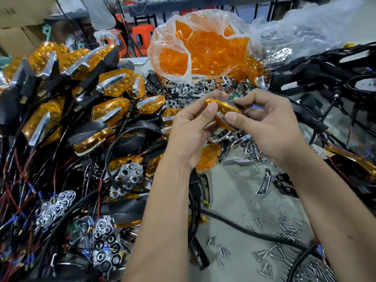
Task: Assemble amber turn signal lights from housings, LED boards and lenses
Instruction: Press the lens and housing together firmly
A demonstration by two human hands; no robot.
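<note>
An amber lens (223, 110) with a chrome trim strip is held above the bench between both hands. My left hand (190, 133) pinches its left end with thumb and fingers. My right hand (264, 127) grips its right end, thumb pressed on the lower edge. Another loose amber lens (209, 157) lies on the bench just below. Finished amber turn signals (109, 110) with black housings and wires are piled at the left. Chrome reflector pieces (129, 173) lie among them.
A clear plastic bag of amber lenses (203, 49) stands at the back centre. Chrome trims (264, 182) and small screws (284, 231) are scattered on the grey bench at the right. Black wired housings (325, 78) fill the back right. A black cable (234, 226) crosses the bench.
</note>
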